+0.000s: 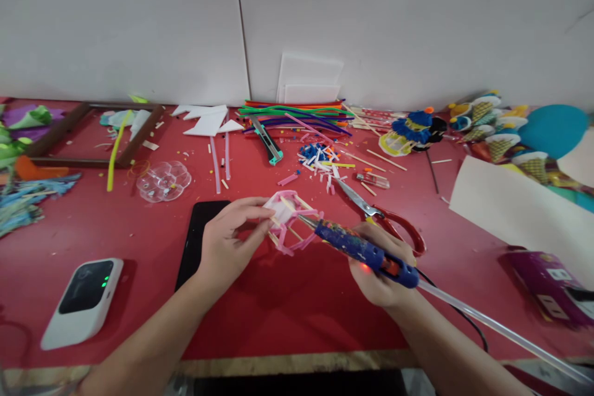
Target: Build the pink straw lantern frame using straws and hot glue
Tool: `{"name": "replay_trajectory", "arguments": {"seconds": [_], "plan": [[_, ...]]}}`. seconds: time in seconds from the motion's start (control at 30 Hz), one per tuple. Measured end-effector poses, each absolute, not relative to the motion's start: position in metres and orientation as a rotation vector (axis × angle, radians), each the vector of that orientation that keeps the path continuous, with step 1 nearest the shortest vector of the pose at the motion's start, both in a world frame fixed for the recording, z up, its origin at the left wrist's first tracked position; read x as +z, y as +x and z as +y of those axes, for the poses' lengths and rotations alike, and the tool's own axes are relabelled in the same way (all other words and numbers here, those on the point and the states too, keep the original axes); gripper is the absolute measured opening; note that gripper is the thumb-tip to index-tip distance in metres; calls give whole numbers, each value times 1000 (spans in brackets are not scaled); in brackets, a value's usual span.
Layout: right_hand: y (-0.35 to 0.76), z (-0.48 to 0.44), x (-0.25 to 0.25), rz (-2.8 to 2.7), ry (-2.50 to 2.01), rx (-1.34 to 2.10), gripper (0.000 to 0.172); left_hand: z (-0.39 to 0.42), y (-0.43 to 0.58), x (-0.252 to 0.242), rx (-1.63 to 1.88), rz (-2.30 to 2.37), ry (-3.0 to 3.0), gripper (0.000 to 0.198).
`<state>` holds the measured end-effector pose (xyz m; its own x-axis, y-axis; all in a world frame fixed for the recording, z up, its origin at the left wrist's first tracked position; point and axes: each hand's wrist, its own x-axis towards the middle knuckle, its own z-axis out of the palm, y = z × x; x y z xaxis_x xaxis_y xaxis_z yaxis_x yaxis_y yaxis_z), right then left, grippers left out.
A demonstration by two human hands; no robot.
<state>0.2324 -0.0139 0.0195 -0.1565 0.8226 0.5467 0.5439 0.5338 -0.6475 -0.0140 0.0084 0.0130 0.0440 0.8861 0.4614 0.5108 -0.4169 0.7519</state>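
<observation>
Between thumb and fingers, my left hand (234,238) pinches a small pink frame (284,246) built of pink strips and thin wooden sticks, with a pale panel on one side. My right hand (383,272) is wrapped round a blue hot glue gun (355,244). Its metal nozzle points left and reaches the frame; whether it touches a stick I cannot tell. A small red light glows on the gun, and a long clear glue stick (492,322) sticks out of its back end. Red-handled scissors (403,229) lie just beyond my right hand.
Under my left wrist lies a black phone (192,241), with a white device (83,303) nearer the left. Further back are a utility knife (266,139), blue and white scraps (320,158) and coloured pipe cleaners (297,114). A purple power strip (550,284) sits at right.
</observation>
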Motion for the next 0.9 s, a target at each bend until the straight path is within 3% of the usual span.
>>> {"name": "replay_trajectory", "arguments": {"seconds": [0.9], "plan": [[234, -13, 20, -1831, -1122, 383, 15, 8, -11, 15, 1324, 1415, 1904, 13]]}}
